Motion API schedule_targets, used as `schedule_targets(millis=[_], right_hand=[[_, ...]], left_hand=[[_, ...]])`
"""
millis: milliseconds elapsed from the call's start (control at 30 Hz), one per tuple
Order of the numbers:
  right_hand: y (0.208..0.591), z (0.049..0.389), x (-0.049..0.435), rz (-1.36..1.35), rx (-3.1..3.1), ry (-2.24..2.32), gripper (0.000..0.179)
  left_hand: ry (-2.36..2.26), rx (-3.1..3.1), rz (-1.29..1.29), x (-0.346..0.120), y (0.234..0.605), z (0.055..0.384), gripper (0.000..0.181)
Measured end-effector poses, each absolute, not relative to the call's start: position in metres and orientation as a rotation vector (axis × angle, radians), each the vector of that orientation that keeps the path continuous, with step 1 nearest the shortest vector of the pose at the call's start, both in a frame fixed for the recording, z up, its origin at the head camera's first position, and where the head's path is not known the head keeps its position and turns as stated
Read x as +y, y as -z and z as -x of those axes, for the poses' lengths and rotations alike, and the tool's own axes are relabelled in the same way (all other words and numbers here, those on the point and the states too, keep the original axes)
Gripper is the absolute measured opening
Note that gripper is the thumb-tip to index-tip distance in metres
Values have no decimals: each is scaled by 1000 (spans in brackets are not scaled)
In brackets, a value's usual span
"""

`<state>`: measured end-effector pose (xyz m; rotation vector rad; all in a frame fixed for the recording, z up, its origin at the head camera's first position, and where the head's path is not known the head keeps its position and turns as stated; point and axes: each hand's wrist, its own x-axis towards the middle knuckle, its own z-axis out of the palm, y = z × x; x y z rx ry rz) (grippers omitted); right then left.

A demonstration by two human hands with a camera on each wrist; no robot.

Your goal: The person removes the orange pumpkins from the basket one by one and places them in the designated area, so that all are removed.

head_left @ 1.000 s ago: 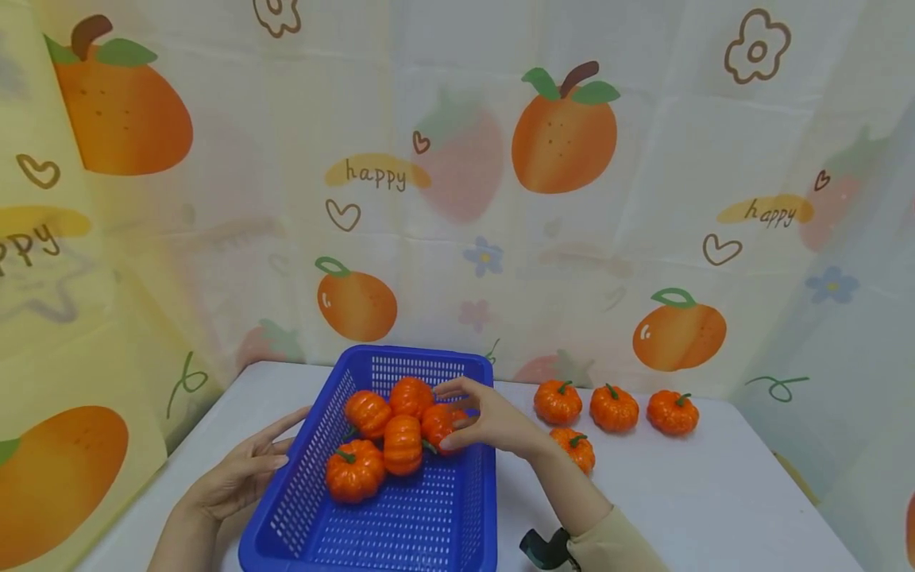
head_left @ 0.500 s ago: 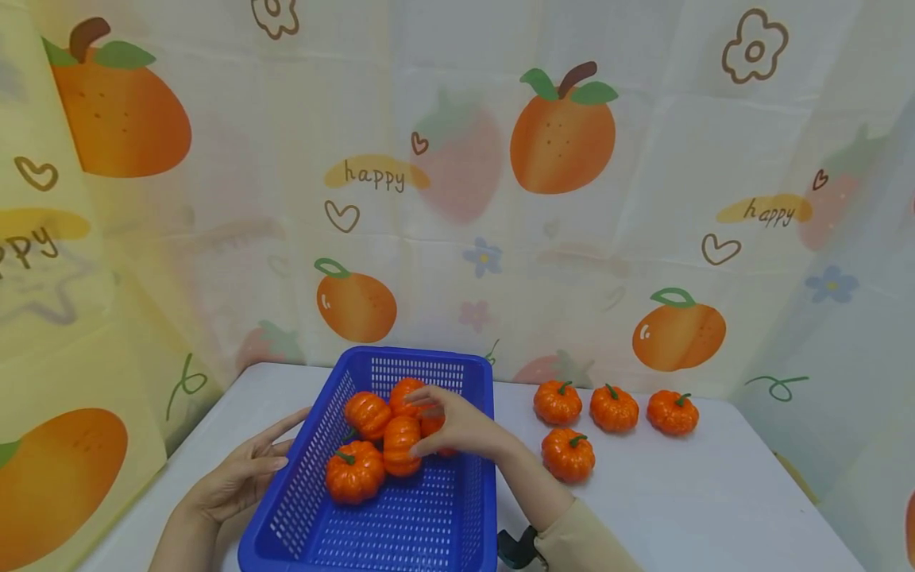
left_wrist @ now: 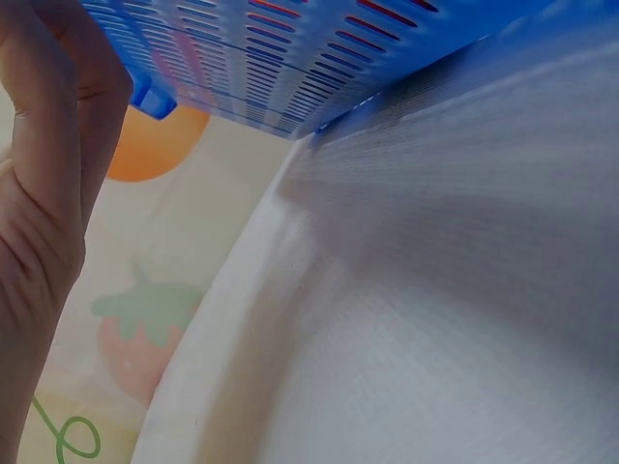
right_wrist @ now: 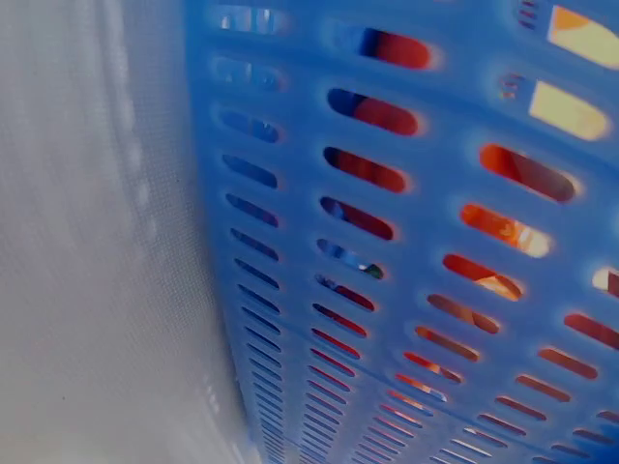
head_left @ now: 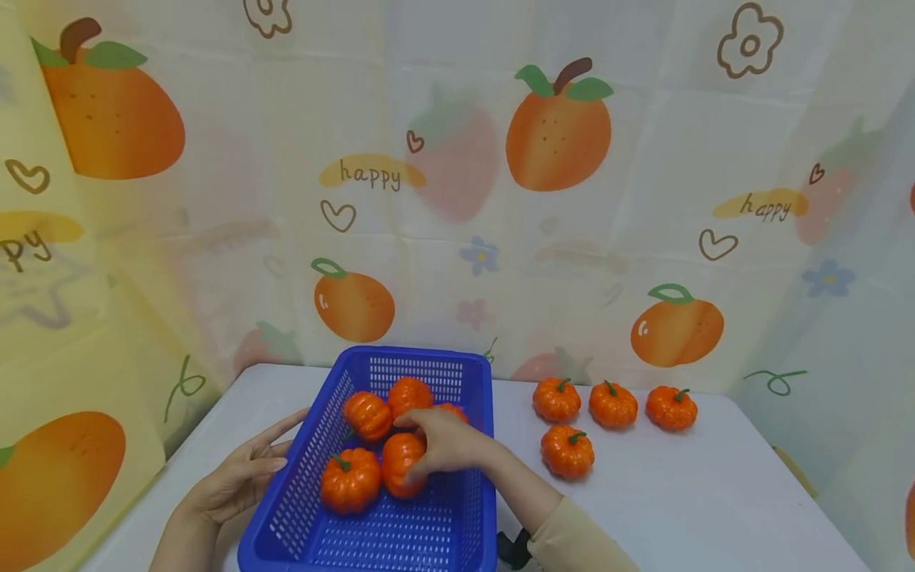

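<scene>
Several small orange toy pumpkins lie in a blue plastic basket (head_left: 372,548) in the head view. My right hand (head_left: 450,441) reaches over the basket's right side. It grips one ribbed pumpkin (head_left: 400,461) from above between thumb and fingers. Left of that one is a pumpkin with a green stem (head_left: 350,481); behind are two more pumpkins, and another (head_left: 450,411) is partly hidden by the hand. At the basket's left wall my left hand (head_left: 239,481) rests with fairly straight fingers. The right wrist view shows only the slotted basket wall (right_wrist: 387,261) and white cloth.
To the right of the basket, several more pumpkins (head_left: 613,406) stand on the white table (head_left: 686,492), one of them (head_left: 568,452) nearer than the others. A fruit-printed curtain (head_left: 443,278) hangs behind the table. A dark object (head_left: 513,548) shows beside the right sleeve.
My right hand has moved left from the right-hand pumpkin to the middle one and taken hold. That pumpkin has shifted toward me, nudging its left neighbour. The left hand has stayed put.
</scene>
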<state>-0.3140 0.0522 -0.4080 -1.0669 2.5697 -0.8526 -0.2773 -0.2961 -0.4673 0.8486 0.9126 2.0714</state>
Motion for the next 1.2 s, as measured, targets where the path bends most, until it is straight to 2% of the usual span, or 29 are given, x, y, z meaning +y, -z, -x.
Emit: schedule_targets(millis=[233,600,900,1033,1200], right_hand=[[407,310,53,1115,2553,727,68],[402,313,64,960,2265,1302,63],[395,310,75,826,2102,1580,66],[392,310,81,725,2064,1741,62],[390,312,91,761,2054,1837,62]], left_hand=[[-2062,907,-861,-296,468,279,71],[-2075,950,-847,-294,466,280,70],[-2054,894,-881,-296,466,280,72],[-2046,891,-895,-297,468,280,72],[-2041,894,-894,-296,469,279,72]])
